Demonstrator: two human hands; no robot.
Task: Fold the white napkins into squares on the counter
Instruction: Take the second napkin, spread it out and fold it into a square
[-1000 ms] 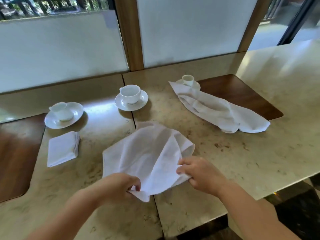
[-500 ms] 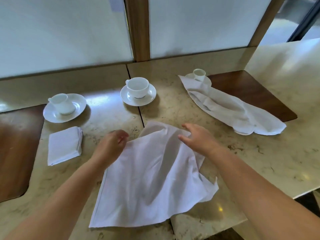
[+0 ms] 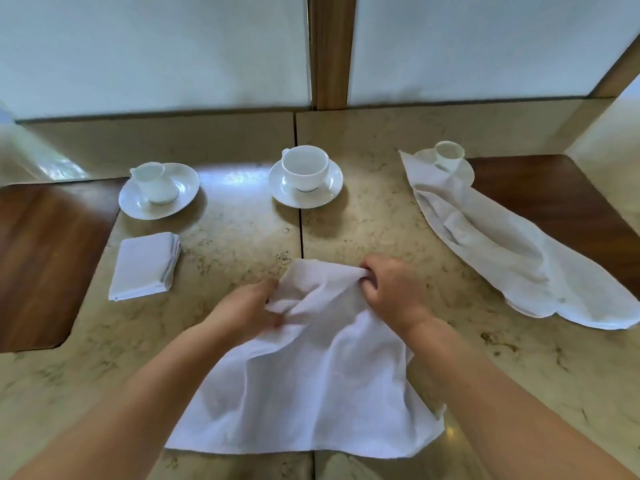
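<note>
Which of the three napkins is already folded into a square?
The small napkin at left, below the left saucer; the others lie loose.

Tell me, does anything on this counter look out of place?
Yes. The crumpled napkin on the right lies unfolded, its far end draped over the saucer of the small cup. The folded napkin looks tidy.

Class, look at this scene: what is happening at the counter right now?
A person is folding a white napkin on the counter. The left hand and right hand both pinch its far edge. One folded napkin lies at left; a crumpled napkin waits at right. Three cups on saucers stand behind.
</note>
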